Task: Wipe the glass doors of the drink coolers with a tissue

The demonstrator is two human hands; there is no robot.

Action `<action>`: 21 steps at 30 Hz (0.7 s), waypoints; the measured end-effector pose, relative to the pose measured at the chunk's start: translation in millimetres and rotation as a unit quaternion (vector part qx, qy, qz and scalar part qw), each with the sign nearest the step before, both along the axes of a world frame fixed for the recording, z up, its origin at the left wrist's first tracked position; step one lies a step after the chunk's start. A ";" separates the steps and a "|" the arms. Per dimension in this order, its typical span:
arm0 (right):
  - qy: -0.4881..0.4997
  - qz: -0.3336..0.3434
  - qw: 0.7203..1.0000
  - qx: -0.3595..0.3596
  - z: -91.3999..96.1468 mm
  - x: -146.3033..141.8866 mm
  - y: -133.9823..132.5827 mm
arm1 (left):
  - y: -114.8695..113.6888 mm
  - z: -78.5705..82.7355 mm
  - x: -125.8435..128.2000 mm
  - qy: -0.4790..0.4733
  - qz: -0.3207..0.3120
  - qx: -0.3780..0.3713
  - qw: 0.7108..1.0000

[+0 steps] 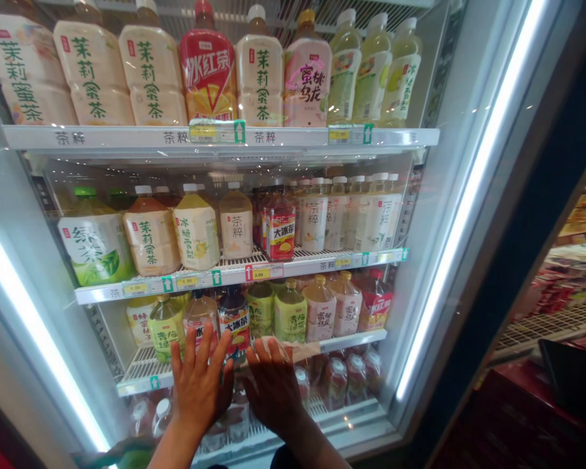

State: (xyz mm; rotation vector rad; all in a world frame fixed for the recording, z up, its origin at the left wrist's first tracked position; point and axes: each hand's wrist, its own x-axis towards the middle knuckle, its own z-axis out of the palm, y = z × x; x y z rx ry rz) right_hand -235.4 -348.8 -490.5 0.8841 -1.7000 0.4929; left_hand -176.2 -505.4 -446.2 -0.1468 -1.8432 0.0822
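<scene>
Both palm-forward: left hand (198, 385), right hand (273, 389)

only two hands and their forearms show, in the lower middle of the frame: the left hand (200, 387) and the right hand (272, 391), each seen from its back. both are bare, with slim, long fingers, and the wrists are uncovered. the forearms run bare down to the bottom edge of the frame, and any clothing higher up lies outside it.
</scene>
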 end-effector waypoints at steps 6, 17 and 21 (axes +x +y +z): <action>-0.034 -0.029 0.999 -0.022 39.2 -5.5 -6.4 | 1.5 0.0 0.2 -0.003 0.003 0.003 1.000; -0.019 -0.012 1.000 0.003 -23.5 -1.2 5.7 | 2.2 0.1 3.6 -0.006 0.005 0.005 1.000; -0.042 -0.019 0.998 -0.048 26.5 -7.1 -1.7 | 1.9 -0.4 1.6 -0.011 0.006 0.003 1.000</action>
